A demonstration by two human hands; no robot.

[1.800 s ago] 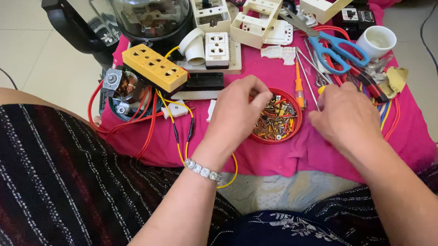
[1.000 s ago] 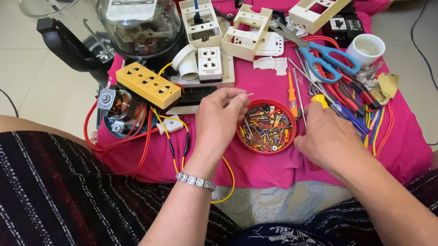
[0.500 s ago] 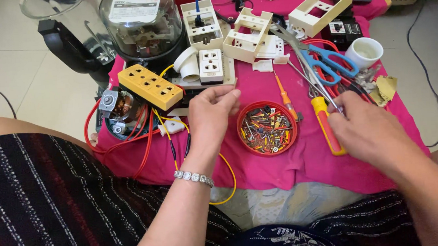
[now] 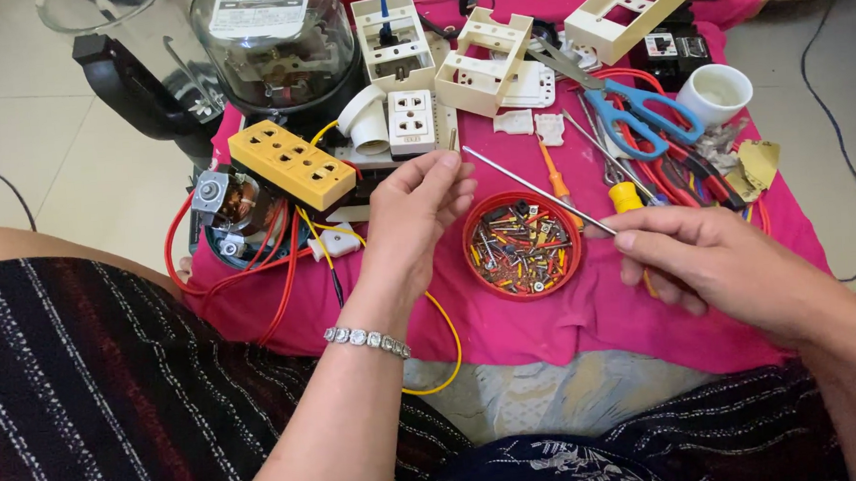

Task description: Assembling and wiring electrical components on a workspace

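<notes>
My right hand point(image 4: 717, 264) grips a long-shafted screwdriver point(image 4: 538, 191). Its thin metal shaft slants up and left over a round red dish of mixed screws point(image 4: 523, 245), and a bit of yellow handle shows under my fingers. My left hand point(image 4: 415, 217), with a bracelet on the wrist, hovers just left of the dish. Its fingertips are pinched together close to the shaft's tip. Anything held between them is too small to make out.
All of this lies on a pink cloth point(image 4: 598, 324) over my lap. On it are a yellow socket strip point(image 4: 292, 165), a white socket point(image 4: 410, 122), beige switch frames point(image 4: 483, 72), blue-handled scissors point(image 4: 636, 112), a white cup point(image 4: 716, 94), an orange screwdriver point(image 4: 553, 170), an exposed motor with red wires point(image 4: 231, 212) and a blender jar point(image 4: 276, 43).
My left hand left the screw dish and rose with its fingers pinched. My right hand picked the screwdriver up off the cloth and swung its shaft over the dish towards my left fingertips.
</notes>
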